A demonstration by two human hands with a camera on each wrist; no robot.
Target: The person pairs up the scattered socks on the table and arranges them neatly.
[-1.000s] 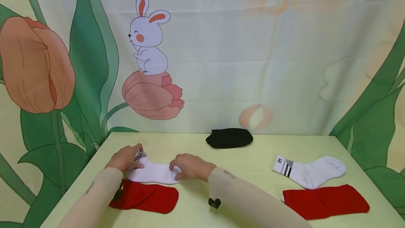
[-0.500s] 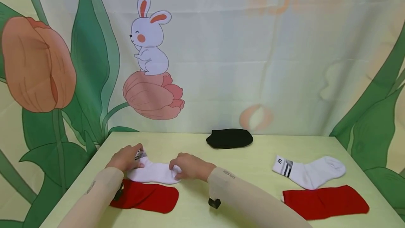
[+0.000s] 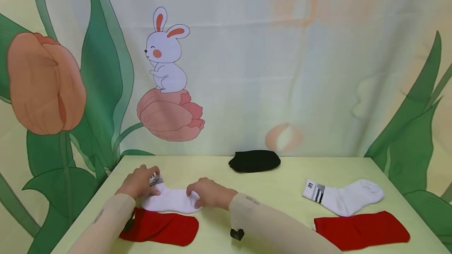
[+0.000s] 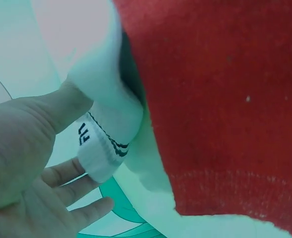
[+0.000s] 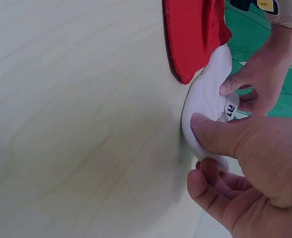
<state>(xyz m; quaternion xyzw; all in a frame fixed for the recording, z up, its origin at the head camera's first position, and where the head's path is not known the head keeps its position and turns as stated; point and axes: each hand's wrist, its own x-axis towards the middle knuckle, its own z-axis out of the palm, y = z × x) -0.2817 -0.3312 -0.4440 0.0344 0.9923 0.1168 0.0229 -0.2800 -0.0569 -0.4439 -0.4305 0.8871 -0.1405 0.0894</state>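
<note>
A white ankle-height sock (image 3: 171, 202) with dark stripes at its cuff lies flat on the left of the table. My left hand (image 3: 137, 183) holds it at the cuff end; in the left wrist view the thumb (image 4: 69, 106) lies on the white fabric and fingers reach behind the lettered cuff (image 4: 99, 153). At the toe end, my right hand (image 3: 210, 193) pinches the sock, thumb on top and fingertips at the edge, as the right wrist view shows. Just in front, a red sock-like piece (image 3: 164, 227) lies flat, partly covered by the left sleeve.
Another white striped sock (image 3: 344, 198) lies at the right, with a second red sock-like piece (image 3: 363, 230) in front of it. A black low-cut sock (image 3: 255, 161) rests near the back edge of the pale table (image 3: 282, 203). A printed curtain (image 3: 240, 69) hangs behind.
The head view has tilted slightly up, so the table sits lower in it. Both hands stay on the white sock, with almost no movement.
</note>
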